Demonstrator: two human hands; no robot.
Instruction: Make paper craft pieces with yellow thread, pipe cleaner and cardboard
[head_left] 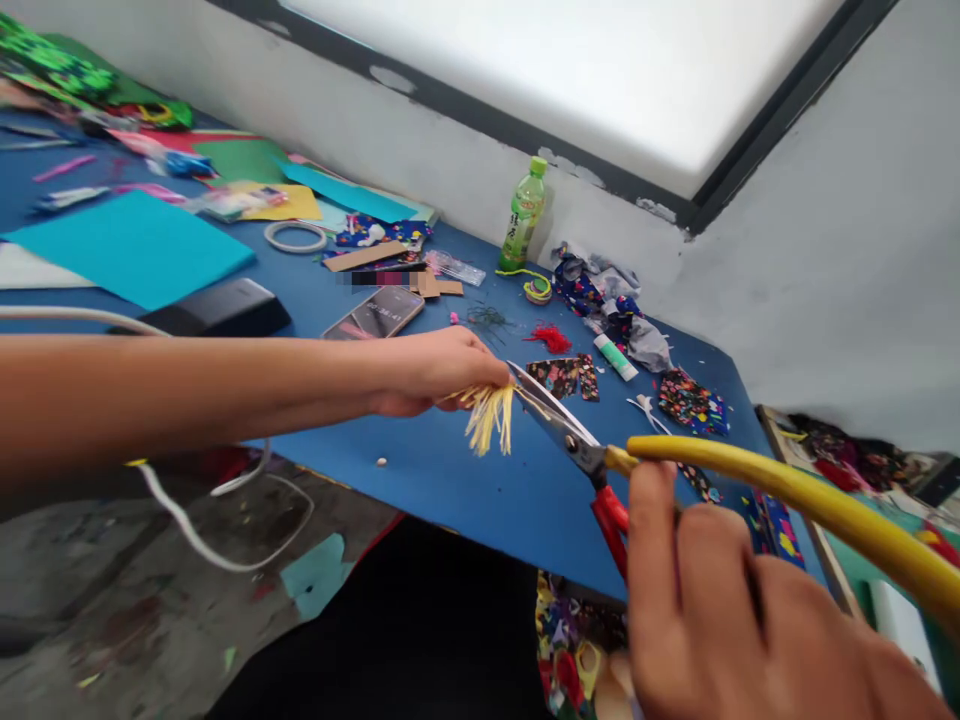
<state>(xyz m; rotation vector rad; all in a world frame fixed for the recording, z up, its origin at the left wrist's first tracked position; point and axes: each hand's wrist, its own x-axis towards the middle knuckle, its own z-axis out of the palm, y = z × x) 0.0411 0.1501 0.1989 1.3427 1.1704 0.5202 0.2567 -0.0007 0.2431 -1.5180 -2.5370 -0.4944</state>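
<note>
Pinching a bunch of yellow strands [491, 420] at its top end, the left hand [446, 362] held it over the near side of the blue table [465, 480], loose ends hanging down. The right hand [739, 600] was curled around the handles of the scissors [587, 455], whose slightly parted blades pointed at those fingertips; exactly how its thumb sat could not be told. The main danger, in my judgement, was a nicked finger, since the points lay right beside the pinch and a small slip of either hand might have brought them together. A slack pinch could have let strands slide out and scatter, and fibres so thin might have folded between the blades instead of parting cleanly. The strands looked dry, straight and slightly stiff, fanning out like a little broom. The blades were smooth, tapering metal, one handle glossy red, the other a thick, curved yellow. Beyond lay a fluffy red tuft [551, 338], wispy dark green strands [487, 318] and flat, flower-printed fabric pieces [555, 378], with a smooth white-and-green tube [615, 357] just beside them.
</note>
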